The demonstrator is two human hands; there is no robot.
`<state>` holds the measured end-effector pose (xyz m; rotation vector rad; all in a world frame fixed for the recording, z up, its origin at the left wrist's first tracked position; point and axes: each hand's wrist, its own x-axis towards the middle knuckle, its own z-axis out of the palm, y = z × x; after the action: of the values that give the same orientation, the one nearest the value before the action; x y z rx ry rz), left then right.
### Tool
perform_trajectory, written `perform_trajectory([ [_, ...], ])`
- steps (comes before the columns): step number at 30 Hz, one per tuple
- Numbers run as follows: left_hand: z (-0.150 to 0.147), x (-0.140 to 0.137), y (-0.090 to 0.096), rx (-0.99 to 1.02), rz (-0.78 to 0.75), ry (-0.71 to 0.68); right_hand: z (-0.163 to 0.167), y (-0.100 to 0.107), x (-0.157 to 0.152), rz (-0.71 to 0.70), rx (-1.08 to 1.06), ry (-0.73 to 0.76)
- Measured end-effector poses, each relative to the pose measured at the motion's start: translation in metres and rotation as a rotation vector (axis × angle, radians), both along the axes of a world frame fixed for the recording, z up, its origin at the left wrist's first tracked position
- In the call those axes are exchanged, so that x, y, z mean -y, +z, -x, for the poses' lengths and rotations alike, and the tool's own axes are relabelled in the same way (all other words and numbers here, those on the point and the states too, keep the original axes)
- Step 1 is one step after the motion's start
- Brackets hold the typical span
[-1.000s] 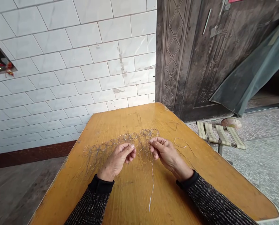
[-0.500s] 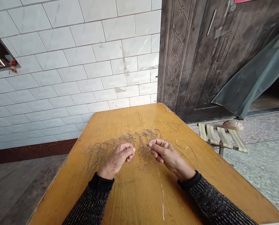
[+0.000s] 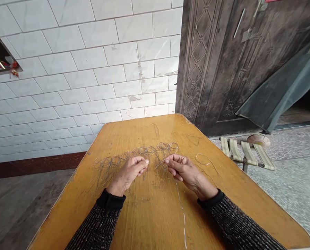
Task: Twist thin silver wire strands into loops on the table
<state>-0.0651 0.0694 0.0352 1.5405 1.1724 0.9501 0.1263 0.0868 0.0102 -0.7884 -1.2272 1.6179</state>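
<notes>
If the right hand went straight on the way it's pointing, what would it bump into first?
Probably the row of wire loops lying ahead of the right hand. Its height is hard to judge, so it might pass above them.

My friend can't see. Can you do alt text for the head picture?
A bare right hand pinches a thin silvery wire over a yellow-brown wooden table, the bare left hand pinched shut nearby. Behind them lies a row of thin looped wires.
</notes>
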Motion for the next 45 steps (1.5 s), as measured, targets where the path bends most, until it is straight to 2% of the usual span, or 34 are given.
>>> perform_trajectory([
  [5, 0.001, 0.001, 0.000, 0.009, 0.009, 0.126, 0.000, -0.001, -0.002, 0.012, -0.024, -0.029],
  [9, -0.002, 0.003, -0.002, -0.079, -0.056, 0.057, 0.001, -0.002, -0.002, 0.006, -0.025, -0.042],
  [12, -0.005, 0.003, -0.003, -0.177, -0.179, 0.025, 0.002, -0.002, -0.002, 0.019, -0.036, -0.032],
  [19, -0.007, 0.001, -0.011, -0.487, -0.559, 0.133, 0.003, -0.003, -0.001, 0.031, -0.021, 0.013],
  [24, -0.004, 0.002, -0.011, -0.730, -0.678, 0.100, 0.002, -0.003, -0.001, 0.023, 0.006, 0.038],
  [26, -0.002, 0.003, -0.009, -0.800, -0.708, 0.046, 0.000, -0.003, -0.001, 0.022, 0.033, 0.040],
  [30, 0.001, 0.003, -0.007, -0.794, -0.732, -0.094, -0.003, -0.001, -0.002, 0.030, 0.069, 0.051],
  [33, 0.000, 0.002, -0.009, -0.739, -0.742, -0.010, -0.004, 0.000, -0.002, 0.022, 0.055, 0.066],
  [38, 0.002, -0.002, -0.010, -0.688, -0.760, 0.247, 0.000, -0.003, 0.001, 0.018, 0.109, 0.067],
  [45, 0.021, -0.008, -0.008, -0.687, -0.768, 0.473, 0.007, -0.017, 0.005, -0.021, 0.234, 0.239],
])
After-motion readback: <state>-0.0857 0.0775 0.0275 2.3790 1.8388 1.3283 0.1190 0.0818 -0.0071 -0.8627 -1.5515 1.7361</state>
